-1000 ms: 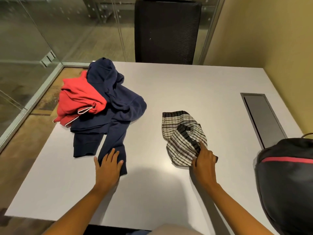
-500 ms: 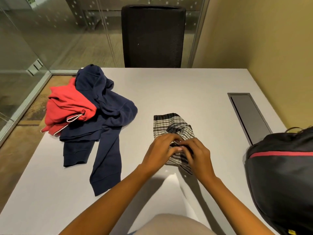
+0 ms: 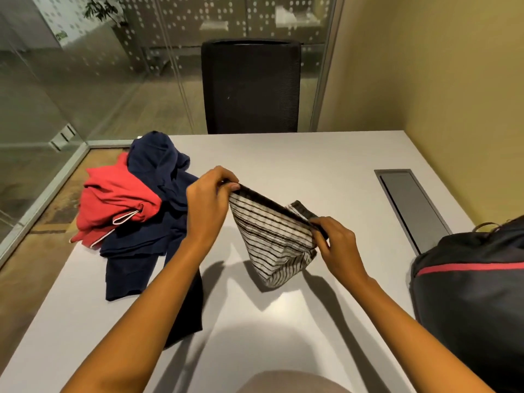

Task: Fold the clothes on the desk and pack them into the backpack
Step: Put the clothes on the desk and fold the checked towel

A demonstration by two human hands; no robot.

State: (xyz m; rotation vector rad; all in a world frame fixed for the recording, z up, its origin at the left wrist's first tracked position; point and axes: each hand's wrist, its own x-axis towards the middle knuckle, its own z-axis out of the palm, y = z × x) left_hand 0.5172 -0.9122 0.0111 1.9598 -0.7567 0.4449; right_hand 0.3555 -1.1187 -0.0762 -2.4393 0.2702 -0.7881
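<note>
The backpack, black with a red stripe, is cut off by the right edge of the view at the surface's near-right corner, and its opening cannot be made out; the left forearm hides part of a navy garment, whose long dark leg or sleeve runs toward the near edge behind that arm; a red garment is bunched against the navy one at the far left, so crumpled that its kind is hard to tell. Between the hands a striped garment is held up over the middle of the surface; the left hand pinches one end of its dark band with curled fingers, and the right hand pinches the other end, fingers hiding the cloth there; the band is the long axis, slanting from far left down to near right; the striped body hangs below it, narrowing to a bunched lower end; whether that end touches the surface cannot be told.
</note>
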